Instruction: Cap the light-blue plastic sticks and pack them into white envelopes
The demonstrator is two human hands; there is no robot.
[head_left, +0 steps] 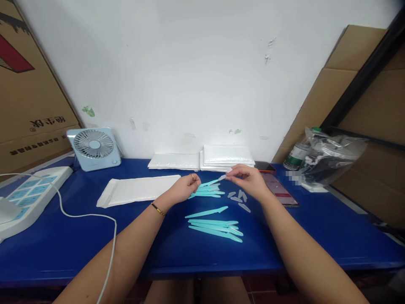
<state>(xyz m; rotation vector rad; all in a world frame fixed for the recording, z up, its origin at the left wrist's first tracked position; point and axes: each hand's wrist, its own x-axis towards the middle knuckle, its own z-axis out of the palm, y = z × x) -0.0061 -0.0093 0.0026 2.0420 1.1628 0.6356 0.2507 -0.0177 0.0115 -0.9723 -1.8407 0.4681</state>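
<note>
My left hand is closed around the handle end of a turquoise eyebrow razor, which points to the right. At its blade end, my right hand pinches a small translucent blade cap. I cannot tell how far the cap sits over the blade. Just beneath the held razor lies a bunch of turquoise razors, partly covered by my left hand. Several loose clear caps are scattered below my right hand. Nearer me rest a single razor and a small fanned pile of razors.
A white padded envelope lies left of my left hand. Stacked white mailers sit against the wall. Phones and a plastic-wrapped bundle are at right. At left stand a fan and power strip, with a white cable crossing.
</note>
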